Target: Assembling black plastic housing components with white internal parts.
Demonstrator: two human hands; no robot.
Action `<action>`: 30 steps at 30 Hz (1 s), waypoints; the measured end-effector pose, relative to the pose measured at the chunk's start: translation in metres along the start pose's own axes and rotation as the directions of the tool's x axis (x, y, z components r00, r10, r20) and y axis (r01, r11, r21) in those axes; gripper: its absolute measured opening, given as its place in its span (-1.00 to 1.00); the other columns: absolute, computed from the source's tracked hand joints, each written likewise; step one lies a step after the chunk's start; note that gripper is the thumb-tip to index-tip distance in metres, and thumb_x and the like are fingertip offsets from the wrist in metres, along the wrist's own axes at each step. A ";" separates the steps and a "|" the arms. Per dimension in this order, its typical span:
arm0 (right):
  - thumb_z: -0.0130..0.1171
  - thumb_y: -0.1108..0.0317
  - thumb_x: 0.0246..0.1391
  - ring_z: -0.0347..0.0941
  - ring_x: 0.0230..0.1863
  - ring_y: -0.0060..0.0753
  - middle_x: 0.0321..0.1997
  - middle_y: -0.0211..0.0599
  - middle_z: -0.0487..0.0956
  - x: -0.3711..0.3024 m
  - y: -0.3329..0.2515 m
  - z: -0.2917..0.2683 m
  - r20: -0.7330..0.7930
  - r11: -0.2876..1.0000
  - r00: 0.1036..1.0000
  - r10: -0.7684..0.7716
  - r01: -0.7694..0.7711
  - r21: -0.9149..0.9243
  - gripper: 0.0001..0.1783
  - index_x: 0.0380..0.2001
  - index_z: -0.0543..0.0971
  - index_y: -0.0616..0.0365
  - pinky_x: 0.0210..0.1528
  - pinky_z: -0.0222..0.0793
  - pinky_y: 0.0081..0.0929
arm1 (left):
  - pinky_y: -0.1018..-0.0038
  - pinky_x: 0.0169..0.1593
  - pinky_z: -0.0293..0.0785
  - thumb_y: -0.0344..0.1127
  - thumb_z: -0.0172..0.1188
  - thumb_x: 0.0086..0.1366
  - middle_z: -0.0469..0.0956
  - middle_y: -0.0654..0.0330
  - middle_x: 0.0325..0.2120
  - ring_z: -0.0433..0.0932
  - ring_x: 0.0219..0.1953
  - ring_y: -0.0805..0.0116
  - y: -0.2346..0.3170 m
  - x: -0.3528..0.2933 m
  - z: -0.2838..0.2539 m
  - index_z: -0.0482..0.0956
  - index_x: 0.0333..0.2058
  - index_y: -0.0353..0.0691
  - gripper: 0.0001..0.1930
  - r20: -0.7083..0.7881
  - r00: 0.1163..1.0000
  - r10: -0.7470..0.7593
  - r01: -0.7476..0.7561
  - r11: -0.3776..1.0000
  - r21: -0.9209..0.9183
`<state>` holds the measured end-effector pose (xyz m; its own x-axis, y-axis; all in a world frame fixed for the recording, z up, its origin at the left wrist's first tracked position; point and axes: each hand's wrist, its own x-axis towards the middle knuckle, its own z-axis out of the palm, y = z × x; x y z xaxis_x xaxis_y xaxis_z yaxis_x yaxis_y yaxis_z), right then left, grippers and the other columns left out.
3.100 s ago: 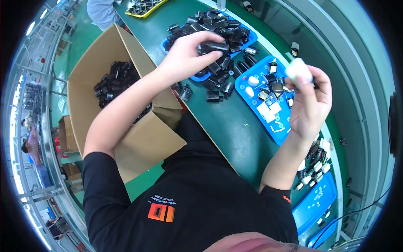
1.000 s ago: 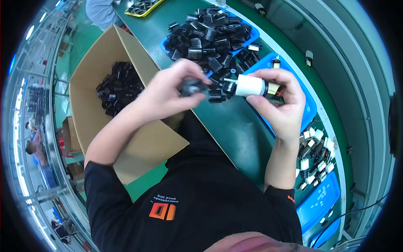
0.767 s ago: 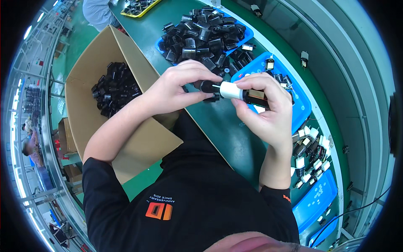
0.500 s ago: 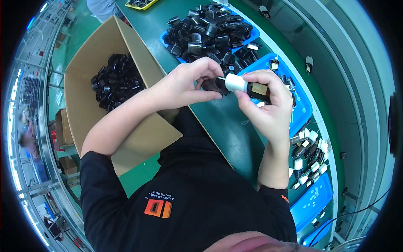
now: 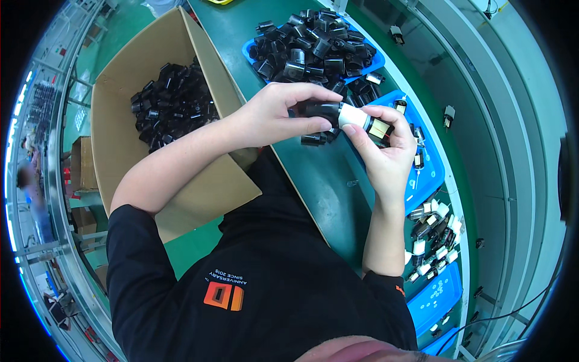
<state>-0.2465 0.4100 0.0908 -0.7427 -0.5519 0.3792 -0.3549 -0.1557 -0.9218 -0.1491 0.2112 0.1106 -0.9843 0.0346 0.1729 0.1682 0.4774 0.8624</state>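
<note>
My left hand [image 5: 283, 114] has its thumb and fingers closed round a dark, glossy plastic sleeve [image 5: 324, 110]. In my right hand [image 5: 386, 142] is a cylindrical part with a white end [image 5: 354, 117], a black body and a pale yellow patch. The white end meets the sleeve's mouth; how far it sits inside cannot be made out. Both hands are above the green table [image 5: 319, 193]. Beyond them lies a heap of similar dark sleeves [image 5: 313, 45] on a blue tray [image 5: 380, 60].
At my left stands an open cardboard box [image 5: 129, 66] with many black pieces [image 5: 172, 105] inside. Along the table's right side are a blue tray [image 5: 431, 175] with assemblies, a pile of white-and-black parts [image 5: 434, 235], and another blue tray [image 5: 425, 308] with small clear rings.
The sleeve and the white-ended part, apart or barely touching before, are now lined up end to end. My left fingers have stretched along the sleeve, and the view has shifted slightly.
</note>
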 end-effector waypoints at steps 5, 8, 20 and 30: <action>0.42 0.46 -0.08 0.50 -0.28 -0.69 -0.28 -0.41 0.58 0.000 0.001 0.001 -0.004 0.983 0.995 0.104 -0.102 0.151 -0.67 -0.23 0.54 0.20 -0.24 0.43 -0.70 | 0.53 -0.07 0.53 -0.39 0.30 0.21 0.58 0.21 -0.15 0.58 -0.16 0.49 0.003 0.000 0.001 0.50 0.04 -0.27 -0.59 -0.014 0.999 0.032 -0.032 0.999 0.004; 0.42 0.46 -0.08 0.49 -0.30 -0.70 -0.28 -0.40 0.58 0.000 0.006 0.003 -0.033 0.994 0.999 0.041 -0.037 0.101 -0.67 -0.23 0.54 0.20 -0.25 0.42 -0.71 | 0.55 -0.08 0.53 -0.41 0.27 0.24 0.57 0.21 -0.14 0.57 -0.16 0.51 0.002 0.000 0.005 0.47 0.06 -0.30 -0.59 -0.004 0.999 -0.037 0.036 0.995 -0.090; 0.42 0.45 -0.07 0.46 -0.31 -0.71 -0.29 -0.41 0.57 0.001 0.017 0.002 0.039 0.966 0.992 0.122 -0.128 0.223 -0.68 -0.24 0.52 0.20 -0.25 0.40 -0.71 | 0.59 -0.12 0.55 -0.40 0.26 0.26 0.57 0.20 -0.14 0.57 -0.17 0.54 -0.003 0.000 0.007 0.46 0.08 -0.32 -0.59 -0.012 0.994 -0.111 0.106 0.972 -0.210; 0.22 0.53 0.04 0.50 -0.22 -0.51 -0.08 -0.28 0.46 0.006 0.030 -0.001 0.235 0.856 0.969 0.075 -0.183 0.483 -0.72 -0.14 0.45 0.20 -0.19 0.49 -0.56 | 0.53 -0.17 0.56 -0.40 0.33 0.18 0.58 0.11 -0.11 0.59 -0.16 0.44 0.014 0.005 0.009 0.50 0.07 -0.24 -0.54 -0.018 0.999 0.038 -0.037 0.998 0.050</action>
<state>-0.2620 0.4031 0.0650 -0.6134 -0.7387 0.2793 0.1063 -0.4277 -0.8977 -0.1522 0.2261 0.1192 -0.9761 0.0369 0.2140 0.2017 0.5194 0.8304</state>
